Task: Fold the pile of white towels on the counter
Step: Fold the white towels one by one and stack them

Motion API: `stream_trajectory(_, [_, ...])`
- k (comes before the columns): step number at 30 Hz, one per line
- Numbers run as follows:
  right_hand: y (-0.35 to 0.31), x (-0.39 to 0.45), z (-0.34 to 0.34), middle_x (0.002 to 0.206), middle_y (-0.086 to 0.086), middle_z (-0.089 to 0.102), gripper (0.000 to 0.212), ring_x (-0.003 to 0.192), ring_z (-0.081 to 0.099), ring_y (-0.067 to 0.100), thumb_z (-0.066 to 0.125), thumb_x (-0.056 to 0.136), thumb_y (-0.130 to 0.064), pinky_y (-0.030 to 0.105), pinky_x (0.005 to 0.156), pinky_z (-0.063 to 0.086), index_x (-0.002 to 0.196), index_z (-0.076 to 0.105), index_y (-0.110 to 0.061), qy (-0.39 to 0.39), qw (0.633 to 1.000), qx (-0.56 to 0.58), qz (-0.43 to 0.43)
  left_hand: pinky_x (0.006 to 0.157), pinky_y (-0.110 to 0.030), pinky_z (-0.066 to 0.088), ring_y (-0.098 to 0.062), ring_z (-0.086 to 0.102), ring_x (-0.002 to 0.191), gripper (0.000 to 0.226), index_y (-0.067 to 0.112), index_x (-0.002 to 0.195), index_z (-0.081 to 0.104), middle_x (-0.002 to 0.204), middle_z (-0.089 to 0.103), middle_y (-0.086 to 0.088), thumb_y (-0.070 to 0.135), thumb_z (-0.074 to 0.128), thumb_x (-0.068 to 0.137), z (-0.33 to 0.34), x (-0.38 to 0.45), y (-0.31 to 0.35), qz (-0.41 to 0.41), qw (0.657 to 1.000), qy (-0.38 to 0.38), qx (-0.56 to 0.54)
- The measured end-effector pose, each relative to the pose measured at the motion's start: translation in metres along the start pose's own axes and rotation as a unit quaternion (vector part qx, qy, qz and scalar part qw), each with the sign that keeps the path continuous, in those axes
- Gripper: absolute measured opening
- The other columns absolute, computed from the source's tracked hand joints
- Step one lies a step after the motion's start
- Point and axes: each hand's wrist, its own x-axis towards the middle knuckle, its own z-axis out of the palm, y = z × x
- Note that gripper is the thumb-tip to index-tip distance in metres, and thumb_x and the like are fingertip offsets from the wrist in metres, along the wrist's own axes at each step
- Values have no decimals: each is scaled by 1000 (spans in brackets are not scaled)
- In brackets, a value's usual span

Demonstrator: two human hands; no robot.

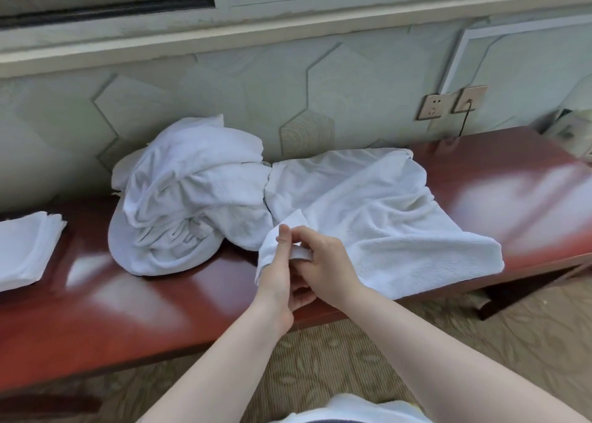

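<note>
A crumpled pile of white towels point(189, 198) sits on the red-brown counter point(128, 313) against the wall. To its right one white towel point(378, 217) lies spread out, its front edge hanging over the counter's edge. Both my hands meet at that towel's near left corner. My left hand point(282, 269) pinches the corner, which stands up above its fingers. My right hand point(326, 262) grips the hem just beside it, fingers curled round the edge. A stack of folded white towels point(25, 249) lies at the far left of the counter.
The wall behind carries two sockets point(451, 102), one with a black cable running down to the counter. Some blurred objects point(570, 131) stand at the counter's far right end. Patterned carpet point(320, 374) lies below the counter's front edge.
</note>
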Motion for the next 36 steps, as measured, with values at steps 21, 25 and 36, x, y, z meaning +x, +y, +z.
stream_trajectory(21, [46,-4,-19,68,-8,61,19,67,57,19,70,76,-25,36,62,45,87,54,-29,20,986,-101,133,51,-28,53,-11,52,48,24,13,81,59,53,55,2,32,57,95,-27,26,74,108,988,114,2])
stream_trajectory(25, [41,1,-35,70,-20,62,24,58,52,7,77,79,-25,23,56,41,89,55,-30,-37,992,19,117,59,-32,52,-15,57,66,34,15,80,57,73,59,-1,47,59,92,-22,28,62,5,980,111,-165])
stream_trajectory(36, [38,2,-57,108,-29,57,38,94,57,-9,70,80,-26,13,68,41,110,53,-42,-34,985,-155,63,42,-20,38,-7,47,44,22,17,73,55,48,48,11,28,69,85,24,25,22,88,989,111,37])
